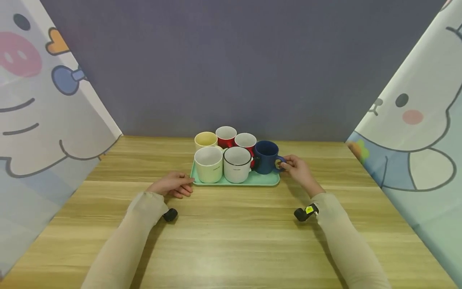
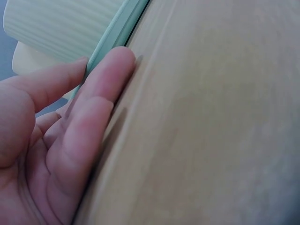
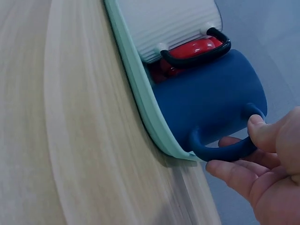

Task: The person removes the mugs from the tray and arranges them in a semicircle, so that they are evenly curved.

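A blue mug (image 1: 266,158) stands upright at the right end of a mint-green tray (image 1: 252,180). My right hand (image 1: 296,170) pinches its handle (image 3: 225,152) between thumb and fingers. At the tray's left front corner, my left hand (image 1: 174,184) pinches the rim, thumb on top and fingers along the outer side. Nearest that hand is a cream mug (image 1: 209,170). Beside it stands a white mug (image 1: 236,171) with a black rim and a black handle (image 3: 201,60). Behind are a yellow mug (image 1: 205,139) and two red mugs, one at the back (image 1: 225,141), partly hidden.
The tray lies on a wood-grain table (image 1: 231,237), close to the grey back wall (image 1: 231,68). Cartoon-printed cloths hang at the left (image 1: 54,100) and right (image 1: 415,132).
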### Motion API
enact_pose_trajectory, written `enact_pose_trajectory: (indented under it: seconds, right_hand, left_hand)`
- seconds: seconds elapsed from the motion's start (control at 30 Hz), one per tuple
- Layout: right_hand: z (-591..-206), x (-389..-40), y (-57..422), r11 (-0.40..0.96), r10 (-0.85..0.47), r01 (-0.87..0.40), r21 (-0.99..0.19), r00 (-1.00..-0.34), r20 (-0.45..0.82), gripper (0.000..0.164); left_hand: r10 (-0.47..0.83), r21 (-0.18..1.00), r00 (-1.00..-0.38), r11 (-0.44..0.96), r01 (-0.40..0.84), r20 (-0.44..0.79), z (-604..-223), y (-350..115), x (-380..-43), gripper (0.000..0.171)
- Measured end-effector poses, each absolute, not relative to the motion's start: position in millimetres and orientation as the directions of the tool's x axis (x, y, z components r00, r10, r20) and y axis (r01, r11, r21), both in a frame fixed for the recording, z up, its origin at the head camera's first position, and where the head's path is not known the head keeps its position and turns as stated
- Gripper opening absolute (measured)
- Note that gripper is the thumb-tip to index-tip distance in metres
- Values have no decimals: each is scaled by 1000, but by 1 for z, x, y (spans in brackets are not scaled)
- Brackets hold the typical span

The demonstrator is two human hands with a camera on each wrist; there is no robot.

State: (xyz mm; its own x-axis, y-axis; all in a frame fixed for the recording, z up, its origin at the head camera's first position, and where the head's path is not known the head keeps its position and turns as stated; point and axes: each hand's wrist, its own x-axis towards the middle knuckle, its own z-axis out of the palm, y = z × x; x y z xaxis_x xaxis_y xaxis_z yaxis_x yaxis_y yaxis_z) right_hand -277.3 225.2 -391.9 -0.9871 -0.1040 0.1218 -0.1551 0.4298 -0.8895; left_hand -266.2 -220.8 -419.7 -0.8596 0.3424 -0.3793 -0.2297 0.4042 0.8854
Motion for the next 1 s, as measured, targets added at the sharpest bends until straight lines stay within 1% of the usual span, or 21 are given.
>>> enact_pose_trajectory:
  seconds: [0.17,0.37,0.7,1.0]
  right_hand:
    - [-392,-276,229,394,-121,-157,-906,-986,119,27]
    - [-386,-271,237,343,-135,-158,-926,-984,118,29]
    - [-366,-265,256,350,-119,-167,-922,-984,133,34]
    - [-367,-259,284,388,-127,-186,-903,-981,147,34]
  left_hand:
    - [338,886,-861,400,-234,-380,-422,-220,-265,28]
    - [331,882,-859,403,-245,-390,-423,-221,-266,28]
    - [332,881,-858,405,-246,-392,-420,-222,-268,28]
    - [339,879,-853,408,-247,-397,-417,-221,-267,29]
